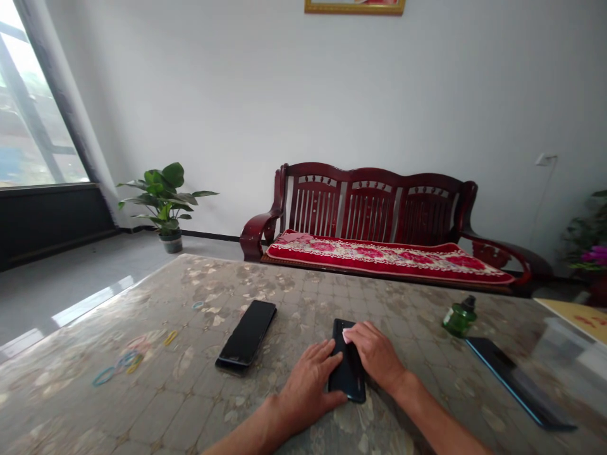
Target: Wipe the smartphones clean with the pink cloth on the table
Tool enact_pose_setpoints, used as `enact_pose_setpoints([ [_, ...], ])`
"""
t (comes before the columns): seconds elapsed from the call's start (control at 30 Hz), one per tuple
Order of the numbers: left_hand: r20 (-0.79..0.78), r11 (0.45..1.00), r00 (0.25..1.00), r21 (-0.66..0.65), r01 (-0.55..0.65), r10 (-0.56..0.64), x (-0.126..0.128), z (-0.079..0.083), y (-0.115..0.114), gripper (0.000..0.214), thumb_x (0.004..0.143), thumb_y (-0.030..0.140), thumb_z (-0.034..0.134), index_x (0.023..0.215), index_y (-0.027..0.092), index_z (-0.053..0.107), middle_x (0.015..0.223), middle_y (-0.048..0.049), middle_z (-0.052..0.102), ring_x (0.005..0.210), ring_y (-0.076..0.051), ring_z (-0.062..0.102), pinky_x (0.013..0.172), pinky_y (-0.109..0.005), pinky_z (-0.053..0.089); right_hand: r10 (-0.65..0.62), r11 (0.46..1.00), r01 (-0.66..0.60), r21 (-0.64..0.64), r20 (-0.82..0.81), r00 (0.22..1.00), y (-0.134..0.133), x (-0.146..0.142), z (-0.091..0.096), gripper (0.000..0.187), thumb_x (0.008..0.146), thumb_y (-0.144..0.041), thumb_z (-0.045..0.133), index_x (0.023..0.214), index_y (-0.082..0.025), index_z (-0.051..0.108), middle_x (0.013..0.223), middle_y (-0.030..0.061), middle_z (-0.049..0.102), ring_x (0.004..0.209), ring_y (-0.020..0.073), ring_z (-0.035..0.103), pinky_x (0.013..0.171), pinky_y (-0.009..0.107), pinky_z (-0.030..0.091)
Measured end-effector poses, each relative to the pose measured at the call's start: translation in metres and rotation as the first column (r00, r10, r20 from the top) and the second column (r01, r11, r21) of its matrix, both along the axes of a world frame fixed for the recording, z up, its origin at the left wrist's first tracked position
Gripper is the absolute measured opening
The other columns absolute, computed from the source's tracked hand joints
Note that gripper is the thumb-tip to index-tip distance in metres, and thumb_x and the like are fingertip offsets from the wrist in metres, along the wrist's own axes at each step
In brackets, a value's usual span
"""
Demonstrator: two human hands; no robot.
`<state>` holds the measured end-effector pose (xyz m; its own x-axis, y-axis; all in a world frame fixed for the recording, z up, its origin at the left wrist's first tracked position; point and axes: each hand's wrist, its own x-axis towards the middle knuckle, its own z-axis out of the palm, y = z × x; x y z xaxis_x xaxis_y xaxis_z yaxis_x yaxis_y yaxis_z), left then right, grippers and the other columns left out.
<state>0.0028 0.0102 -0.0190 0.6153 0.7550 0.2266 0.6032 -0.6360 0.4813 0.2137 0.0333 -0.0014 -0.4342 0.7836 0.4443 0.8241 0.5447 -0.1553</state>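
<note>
Both long edges of the phone (351, 379) ran away from us. Our left hand (308, 382) and right hand (374, 355) pressed it flat, unclenched.

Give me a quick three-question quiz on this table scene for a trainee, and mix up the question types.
1. True or false: the left hand and the right hand both touch the middle phone.
2. Multiple choice: what stands on the table to the right of the hands? A) a green bottle B) a red mug C) a white bowl
3. Fill in: the coloured rubber bands lie to the ___ of the left phone.

Key: 1 true; 2 A; 3 left.
</note>
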Motion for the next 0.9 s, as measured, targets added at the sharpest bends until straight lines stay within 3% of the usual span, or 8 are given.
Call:
enact_pose_setpoints([
  [0.23, -0.029, 1.000, 1.000, -0.014, -0.001, 0.001, 0.000, 0.008, -0.002, 0.064, 0.076, 0.040, 0.074, 0.134, 0.018, 0.057, 0.148, -0.0159, 0.045, 0.137, -0.033, 0.042, 0.115, -0.050, 0.031, -0.129, 0.991, 0.129, 0.029, -0.027, 0.991, 0.021, -0.003, 0.000, 0.026, 0.088, -0.006, 0.049, 0.087, -0.023, 0.068, 0.088, 0.0023, 0.067, 0.089, 0.0193, 0.057, 0.080, 0.029, 0.045],
  [0.53, 0.008, 1.000, 1.000, 0.007, 0.000, 0.000, 0.000, 0.005, -0.002, 0.060, 0.076, 0.040, 0.073, 0.132, 0.023, 0.059, 0.146, -0.0120, 0.049, 0.135, -0.033, 0.044, 0.114, -0.051, 0.033, 0.008, 1.000, -0.008, 0.013, -0.026, 1.000, -0.006, -0.001, -0.001, 0.028, 0.091, -0.006, 0.046, 0.097, -0.023, 0.067, 0.093, 0.0032, 0.066, 0.091, 0.0182, 0.057, 0.082, 0.028, 0.045],
  [0.77, -0.028, 1.000, 1.000, -0.026, -0.008, 0.008, 0.000, 0.008, -0.002, 0.065, 0.075, 0.038, 0.075, 0.135, 0.021, 0.057, 0.148, -0.0135, 0.045, 0.137, -0.033, 0.042, 0.115, -0.051, 0.031, -0.157, 0.987, 0.157, 0.019, -0.032, 0.987, 0.021, -0.006, -0.002, 0.029, 0.088, -0.004, 0.045, 0.087, -0.023, 0.067, 0.087, 0.0032, 0.065, 0.089, 0.0200, 0.056, 0.080, 0.029, 0.044],
  [0.9, -0.054, 0.999, 0.999, -0.048, -0.011, 0.008, 0.000, 0.013, -0.003, 0.066, 0.074, 0.037, 0.076, 0.135, 0.021, 0.057, 0.148, -0.0134, 0.045, 0.137, -0.033, 0.041, 0.116, -0.049, 0.031, -0.091, 0.996, 0.091, -0.013, -0.030, 0.995, 0.011, -0.006, 0.001, 0.030, 0.090, -0.004, 0.043, 0.089, -0.022, 0.067, 0.087, 0.0031, 0.064, 0.089, 0.0194, 0.056, 0.081, 0.029, 0.044],
])
